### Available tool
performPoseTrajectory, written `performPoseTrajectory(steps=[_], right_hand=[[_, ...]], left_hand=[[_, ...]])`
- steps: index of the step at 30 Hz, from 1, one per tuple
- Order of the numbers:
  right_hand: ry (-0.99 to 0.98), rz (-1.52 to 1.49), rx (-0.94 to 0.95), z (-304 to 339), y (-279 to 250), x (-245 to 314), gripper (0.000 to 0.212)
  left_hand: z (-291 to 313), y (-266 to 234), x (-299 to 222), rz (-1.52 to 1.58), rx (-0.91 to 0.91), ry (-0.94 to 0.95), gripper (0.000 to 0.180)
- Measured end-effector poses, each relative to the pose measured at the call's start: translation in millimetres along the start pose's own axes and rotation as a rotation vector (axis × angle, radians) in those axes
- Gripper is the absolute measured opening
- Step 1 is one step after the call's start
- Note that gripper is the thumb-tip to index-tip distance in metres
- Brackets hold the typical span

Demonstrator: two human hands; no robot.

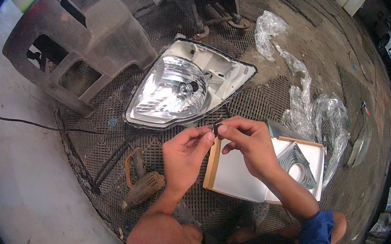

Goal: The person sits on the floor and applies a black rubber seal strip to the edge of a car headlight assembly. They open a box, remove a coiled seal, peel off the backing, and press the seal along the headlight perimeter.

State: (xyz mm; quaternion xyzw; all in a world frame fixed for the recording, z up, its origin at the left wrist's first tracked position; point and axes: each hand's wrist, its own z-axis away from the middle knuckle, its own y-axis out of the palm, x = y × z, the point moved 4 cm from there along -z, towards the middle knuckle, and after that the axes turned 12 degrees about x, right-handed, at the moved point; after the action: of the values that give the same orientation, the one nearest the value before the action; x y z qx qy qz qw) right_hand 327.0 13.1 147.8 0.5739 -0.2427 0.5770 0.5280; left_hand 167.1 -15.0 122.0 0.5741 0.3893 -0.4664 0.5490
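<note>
While our left hand [183, 156] and right hand [254, 148] pinch a small dark piece [215, 130] — too small to identify — on the headlight's [170, 89] near side, we're seemingly at fine fingertip handling; the next move calls for steadiness.

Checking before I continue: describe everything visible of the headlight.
The headlight lies face up on dark matting, beyond the left hand and right hand. A shiny reflector bowl with a round fitting fills its left side; the off-white, plastic-looking housing narrows to a corner at right. Contact with the stool is unclear.
</note>
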Motion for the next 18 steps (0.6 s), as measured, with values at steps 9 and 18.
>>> performPoseTrajectory(steps=[9, 18], right_hand=[[-0.022, 0.286, -0.146, 4, -16, -19, 0.018], [-0.075, 0.288, -0.194, 4, -17, -22, 0.017]], left_hand=[[-7, 1, 28, -0.069, -0.025, -0.052, 0.019], [-4, 5, 36, -0.099, -0.105, 0.003, 0.013]])
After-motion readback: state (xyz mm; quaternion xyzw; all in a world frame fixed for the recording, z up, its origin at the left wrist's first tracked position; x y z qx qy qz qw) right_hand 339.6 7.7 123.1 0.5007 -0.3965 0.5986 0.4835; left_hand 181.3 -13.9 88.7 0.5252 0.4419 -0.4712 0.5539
